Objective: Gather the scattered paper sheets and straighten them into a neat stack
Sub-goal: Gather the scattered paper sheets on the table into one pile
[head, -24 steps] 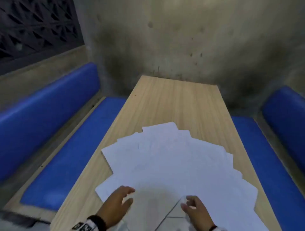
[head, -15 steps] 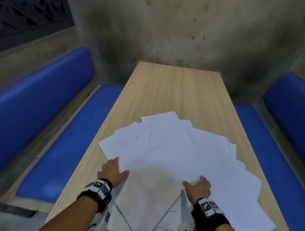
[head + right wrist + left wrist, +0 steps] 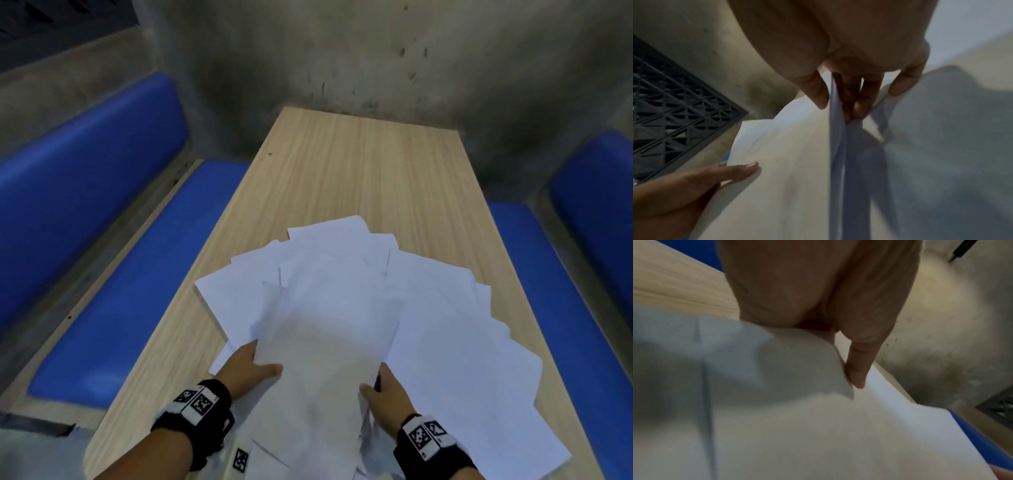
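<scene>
Several white paper sheets [image 3: 442,325] lie fanned over the near half of a wooden table [image 3: 359,164]. A middle bundle of sheets [image 3: 325,342] is raised slightly between my two hands. My left hand [image 3: 262,361] grips its left edge, thumb on top and fingers underneath. My right hand [image 3: 375,382] grips the right edge the same way. In the right wrist view the right hand [image 3: 838,104] pinches a blue-white paper edge [image 3: 835,129], and my left hand's thumb [image 3: 740,170] lies on the sheet. In the left wrist view the thumb [image 3: 857,369] presses on the paper [image 3: 818,426].
Blue padded benches run along the table's left side [image 3: 120,291] and right side [image 3: 548,291]. A stained concrete wall [image 3: 342,51] closes off the far end. A dark lattice grille [image 3: 674,113] sits high on the left. The far half of the table is bare wood.
Both hands moved forward from the near edge and took hold of the middle sheets' sides. The left part of the fan has been drawn inward into a narrower bundle.
</scene>
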A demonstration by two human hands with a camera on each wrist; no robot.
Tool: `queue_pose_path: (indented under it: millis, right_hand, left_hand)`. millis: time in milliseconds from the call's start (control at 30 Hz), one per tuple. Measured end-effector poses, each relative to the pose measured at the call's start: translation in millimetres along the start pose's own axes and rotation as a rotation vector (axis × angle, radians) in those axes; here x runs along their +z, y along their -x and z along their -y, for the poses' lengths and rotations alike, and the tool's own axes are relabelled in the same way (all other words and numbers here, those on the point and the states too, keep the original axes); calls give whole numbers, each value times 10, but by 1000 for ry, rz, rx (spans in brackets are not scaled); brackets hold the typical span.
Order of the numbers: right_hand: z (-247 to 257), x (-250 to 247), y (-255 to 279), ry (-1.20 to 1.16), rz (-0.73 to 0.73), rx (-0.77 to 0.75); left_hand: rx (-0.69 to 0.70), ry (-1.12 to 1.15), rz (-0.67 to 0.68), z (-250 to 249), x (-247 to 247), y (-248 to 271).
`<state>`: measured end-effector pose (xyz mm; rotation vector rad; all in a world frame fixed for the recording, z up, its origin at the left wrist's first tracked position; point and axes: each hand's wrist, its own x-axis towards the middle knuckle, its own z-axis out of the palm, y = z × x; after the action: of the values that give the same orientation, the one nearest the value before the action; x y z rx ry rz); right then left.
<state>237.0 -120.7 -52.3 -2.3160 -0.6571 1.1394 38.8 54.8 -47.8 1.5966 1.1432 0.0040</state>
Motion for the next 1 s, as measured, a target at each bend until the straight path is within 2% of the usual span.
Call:
queue_pose_path:
  millis: [67, 133, 233, 300, 400, 633, 800, 933, 1000]
  right_hand:
    - [-56, 45, -22, 12, 55, -49]
    - [-86, 23, -10, -54, 72, -62]
    - [-82, -97, 40, -247, -45, -47]
    - [-128, -160, 49, -400, -74, -9]
    - [-197, -207, 37, -515, -70, 30]
    - [-157, -216, 63, -474, -5, -3]
    - [157, -320, 170, -700, 137, 49]
    - [359, -358, 266, -784, 236, -14]
    - [371, -357, 308, -809, 204, -86]
  left_hand:
    - [-7, -2, 13, -26, 12, 3]
    - [-6, 65, -29, -45, -12, 19]
    - [-11, 293, -151, -10, -148, 74]
    - [-45, 477, -186, 29, -281, 154]
    - [-48, 556, -229, 104, -479, 243]
    - [2, 710, -265, 59, -801, 368]
    - [30, 662, -131, -65, -638, 453]
    - [82, 615, 33, -196, -258, 533]
    - [91, 603, 91, -282, -106, 563]
